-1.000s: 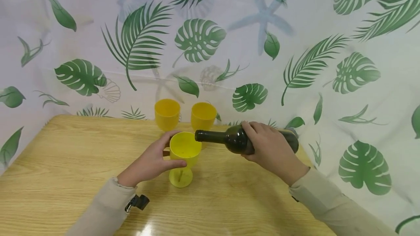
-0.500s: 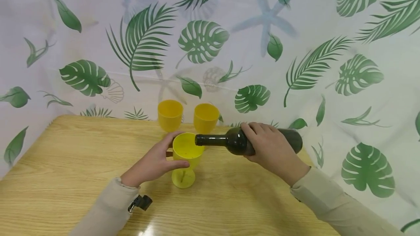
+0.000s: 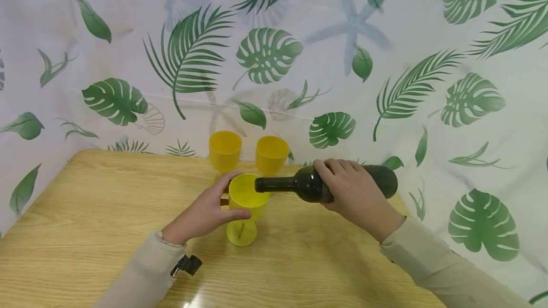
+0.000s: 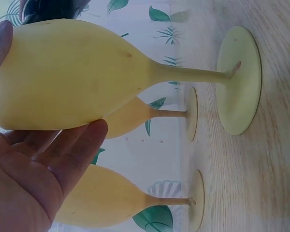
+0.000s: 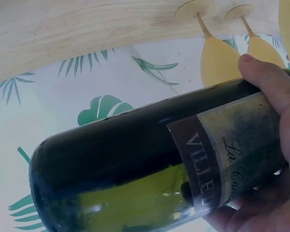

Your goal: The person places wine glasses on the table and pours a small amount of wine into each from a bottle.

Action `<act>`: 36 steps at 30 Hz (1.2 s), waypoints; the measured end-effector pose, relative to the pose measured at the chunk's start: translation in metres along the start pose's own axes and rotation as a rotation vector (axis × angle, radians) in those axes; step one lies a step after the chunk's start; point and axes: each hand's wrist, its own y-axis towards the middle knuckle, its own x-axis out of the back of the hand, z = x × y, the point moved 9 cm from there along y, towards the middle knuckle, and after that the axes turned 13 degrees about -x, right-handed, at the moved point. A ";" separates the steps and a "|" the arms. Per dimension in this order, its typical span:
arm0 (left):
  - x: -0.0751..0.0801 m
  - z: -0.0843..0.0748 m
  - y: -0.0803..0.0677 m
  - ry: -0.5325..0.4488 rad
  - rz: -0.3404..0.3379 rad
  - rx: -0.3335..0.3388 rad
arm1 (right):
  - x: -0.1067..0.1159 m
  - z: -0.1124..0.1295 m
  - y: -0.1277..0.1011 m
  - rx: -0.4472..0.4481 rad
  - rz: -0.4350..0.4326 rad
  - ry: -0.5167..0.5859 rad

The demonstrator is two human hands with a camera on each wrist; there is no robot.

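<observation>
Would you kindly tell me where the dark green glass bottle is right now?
In the head view the dark green glass bottle lies near-horizontal in the right hand, right of centre, mouth over the nearest yellow plastic goblet.

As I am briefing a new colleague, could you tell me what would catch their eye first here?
The dark green bottle, held almost level in the right hand, with its mouth over the near yellow goblet that the left hand steadies. Behind stand two more yellow goblets against a leaf-print cloth.

I am seeing both arms wearing long, loose beige sleeves that are ending in gathered cuffs at the wrists, both hands point(image 3: 205, 215) point(image 3: 357, 194) showing bare and ringless, and a small black clip-like mount point(image 3: 187, 265) sticking out under the left cuff.
</observation>
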 end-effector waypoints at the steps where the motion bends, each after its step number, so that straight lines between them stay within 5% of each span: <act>1: 0.000 0.000 0.000 0.002 0.000 0.002 | 0.001 0.001 0.000 0.003 -0.001 -0.004; 36: 0.003 0.001 0.001 0.019 0.007 -0.003 | -0.006 0.001 0.005 -0.039 0.066 0.006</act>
